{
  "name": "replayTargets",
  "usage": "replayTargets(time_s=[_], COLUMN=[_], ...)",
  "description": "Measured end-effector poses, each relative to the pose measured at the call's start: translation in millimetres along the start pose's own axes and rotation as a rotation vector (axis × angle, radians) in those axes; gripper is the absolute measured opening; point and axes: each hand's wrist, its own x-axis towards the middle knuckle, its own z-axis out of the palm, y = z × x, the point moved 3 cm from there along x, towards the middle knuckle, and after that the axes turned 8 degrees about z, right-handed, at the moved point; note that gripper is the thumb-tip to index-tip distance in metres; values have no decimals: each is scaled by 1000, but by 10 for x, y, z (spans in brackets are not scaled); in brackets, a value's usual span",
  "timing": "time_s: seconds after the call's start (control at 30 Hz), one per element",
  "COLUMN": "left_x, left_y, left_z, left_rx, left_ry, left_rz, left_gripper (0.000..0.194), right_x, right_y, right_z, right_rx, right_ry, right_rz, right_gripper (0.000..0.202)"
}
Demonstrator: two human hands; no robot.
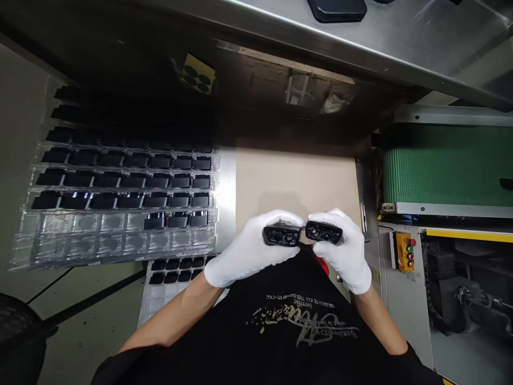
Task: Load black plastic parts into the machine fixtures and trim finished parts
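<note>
A small black part (pixel 281 236) is pinched b/w thumb & fingers of the L hand (pixel 250 246); a 2nd black part (pixel 324 232), similar in shape, is pinched the same way by the R hand (pixel 340 248). White gloves are worn on both hands. Both pcs are held up w/ their recessed, detailed faces turned twd the wearer, ends just beside each other; whether they're touching can't be told. The hands are held in front of the black shirt (pixel 288 321), near the front edge of a beige sheet (pixel 296 179), which is laid on the steel worktop (pixel 227 200). To the L, a clear plastic tray (pixel 86 243) is filled w/ rows of black pcs (pixel 108 182), incl. 3 at the R end of a nearer row; a lower tray (pixel 150 302), also w/ black pcs, is partly hidden below it. To the R, a green conveyor belt (pixel 444 166) is seen, w/ an orange control box (pixel 404 251) mounted below. Up top, a black flat object (pixel 339 10) is set on a steel ledge (pixel 401 40), approx. ctr.
</note>
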Motion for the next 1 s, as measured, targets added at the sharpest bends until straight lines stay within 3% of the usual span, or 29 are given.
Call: replayTargets(time_s=[0.17, 0.43, 0.57, 0.67, 0.77, 0.87, 0.9, 1.0], left_x=[-49, -94, -116, -116, -117, -119, -98, 124], left_y=[-64, -95, -216, -445, -789, -1166, -1279, -1570], left_z=[-17, -27, -6, 73, 219, 423, 491, 640], left_rx=[-14, -35, -142, -494, -750, -763, -733, -438], left_ry=[-7, -15, -34, -99, -56, 51, 75, 97], left_rz=[0, -67, -139, -164, -294, -521, -568, -519], left_gripper=[28, 25, 37, 45, 42, 30, 34, 57], right_x=[-27, -73, -90, -129, -310, -563, -629, -671], right_y=[-52, -106, 65, 447, 915, 1226, 1292, 1467], right_z=[30, 67, 49, 50, 83, 95, 79, -67], right_rx=[-50, -77, 15, 254, 629, 789, 780, 705], right_ry=[23, 8, -3, -104, -181, -163, -145, -64], right_rz=[-22, -65, 34, 276, 597, 731, 736, 733], right_gripper=[53, 46, 40, 33, 42, 44, 45, 48])
